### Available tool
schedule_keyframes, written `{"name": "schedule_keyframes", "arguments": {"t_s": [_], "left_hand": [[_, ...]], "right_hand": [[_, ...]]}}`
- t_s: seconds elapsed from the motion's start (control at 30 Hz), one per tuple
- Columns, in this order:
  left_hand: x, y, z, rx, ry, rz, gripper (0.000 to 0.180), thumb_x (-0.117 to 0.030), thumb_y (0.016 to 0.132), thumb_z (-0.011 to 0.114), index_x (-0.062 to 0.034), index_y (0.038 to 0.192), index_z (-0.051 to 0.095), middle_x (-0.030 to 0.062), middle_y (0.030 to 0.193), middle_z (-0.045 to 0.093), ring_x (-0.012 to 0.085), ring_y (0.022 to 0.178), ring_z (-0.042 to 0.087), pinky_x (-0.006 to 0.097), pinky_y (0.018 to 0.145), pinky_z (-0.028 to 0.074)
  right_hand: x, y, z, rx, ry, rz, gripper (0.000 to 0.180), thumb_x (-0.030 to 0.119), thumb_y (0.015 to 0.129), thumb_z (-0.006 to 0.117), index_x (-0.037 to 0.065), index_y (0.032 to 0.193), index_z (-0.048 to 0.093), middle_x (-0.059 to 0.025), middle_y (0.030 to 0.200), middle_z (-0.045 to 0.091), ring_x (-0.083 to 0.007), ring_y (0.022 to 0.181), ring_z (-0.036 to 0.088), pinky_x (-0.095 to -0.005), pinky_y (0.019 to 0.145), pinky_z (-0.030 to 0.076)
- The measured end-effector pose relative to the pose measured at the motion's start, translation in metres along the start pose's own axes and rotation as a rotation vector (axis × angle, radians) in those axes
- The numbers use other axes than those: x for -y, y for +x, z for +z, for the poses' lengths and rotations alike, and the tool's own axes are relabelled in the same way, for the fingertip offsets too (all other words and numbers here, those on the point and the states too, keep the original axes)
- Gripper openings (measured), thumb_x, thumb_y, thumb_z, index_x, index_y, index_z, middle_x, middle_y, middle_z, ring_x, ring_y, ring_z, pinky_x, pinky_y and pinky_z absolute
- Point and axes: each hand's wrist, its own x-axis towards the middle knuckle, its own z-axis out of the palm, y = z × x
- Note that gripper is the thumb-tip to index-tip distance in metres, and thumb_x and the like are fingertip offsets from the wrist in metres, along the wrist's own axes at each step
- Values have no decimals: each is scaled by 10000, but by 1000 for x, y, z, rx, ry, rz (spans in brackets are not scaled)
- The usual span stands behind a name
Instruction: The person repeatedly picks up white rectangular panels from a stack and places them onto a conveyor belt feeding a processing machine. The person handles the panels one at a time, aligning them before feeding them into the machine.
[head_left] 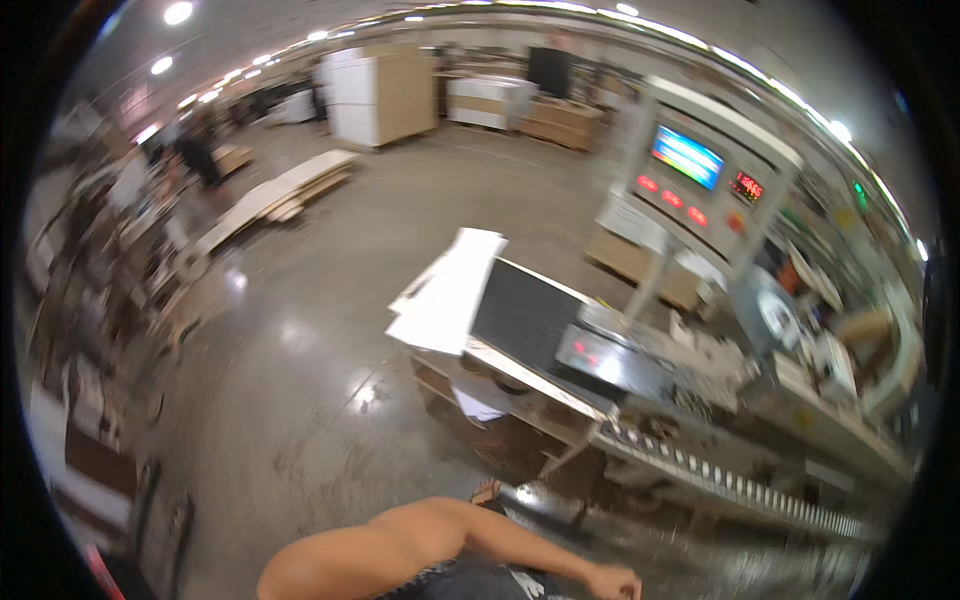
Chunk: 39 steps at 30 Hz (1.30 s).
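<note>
Workshop hall, strip lights overhead, shiny grey floor (320,330). Frame is motion-blurred. A broad stretch of floor runs from the worktable (525,310) left to a low pile of boards (285,195) and back to a tall white-and-tan stack (375,95). White sheets (455,285) sit on the table's far left end, poking past its edge; dark top beside them, pale front edge.

Open shelf (550,425) under the table: a loose white sheet (478,402) in it, hanging at the front.

Roller track (735,482) is the item nearest the left hand (612,582): on the machine's front edge, right of the table, a row of pale rollers slanting down to the right. Control panel (710,175) stands above, screen and red lights lit.

Left hand is low at the bottom border, apart from the track. Fingers look loosely curled; can't tell if they pinch anything. Right hand out of frame, can't tell its fingers.
</note>
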Motion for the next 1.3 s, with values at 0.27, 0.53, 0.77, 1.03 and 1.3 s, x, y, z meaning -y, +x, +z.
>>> {"name": "schedule_keyframes", "arguments": {"t_s": [0.27, 0.53, 0.77, 1.03, 1.3], "left_hand": [[-41, 3, -19, 70, -189, -239, 301, -184, 1031, 667, -26, 1286, 642, 85, 1193, 703, 186, 1134, 654, 369, 1021, 531], [-83, 43, 16, 270, -222, -428, 346, -221, 1073, 606, -40, 1368, 599, 107, 1287, 708, 184, 1119, 679, 313, 936, 501], [-83, 46, 48, 378, -301, -512, 333, -211, 1079, 592, -54, 1372, 599, 90, 1270, 716, 175, 1118, 679, 333, 942, 509], [-76, 70, 36, 378, -188, -376, 438, -204, 1063, 607, -27, 1449, 501, 101, 1282, 699, 176, 1113, 661, 336, 951, 507], [-73, 112, 74, 285, -308, -559, 651, -238, 984, 711, -2, 1509, 407, 141, 1263, 684, 221, 1082, 686, 369, 873, 543]], "right_hand": [[20, -36, 21, -261, 856, 486, 665, 141, 910, 783, -69, 1464, 482, -256, 1357, 623, -332, 1133, 676, -425, 965, 528], [24, -22, -37, 14, 726, 863, 772, 189, 863, 845, -111, 1469, 471, -118, 973, 749, -152, 779, 678, -307, 667, 553], [14, -24, -53, 84, 951, 955, 538, 61, 910, 771, -113, 1370, 553, -86, 921, 717, -141, 768, 677, -295, 657, 573], [20, -35, -37, -55, 991, 891, 330, 101, 979, 705, -80, 1241, 621, -57, 847, 662, -107, 645, 594, -289, 595, 558], [29, -49, -53, 100, 820, 989, 255, 172, 1004, 633, -48, 1127, 674, -107, 970, 727, -198, 862, 711, -361, 649, 607]]}}
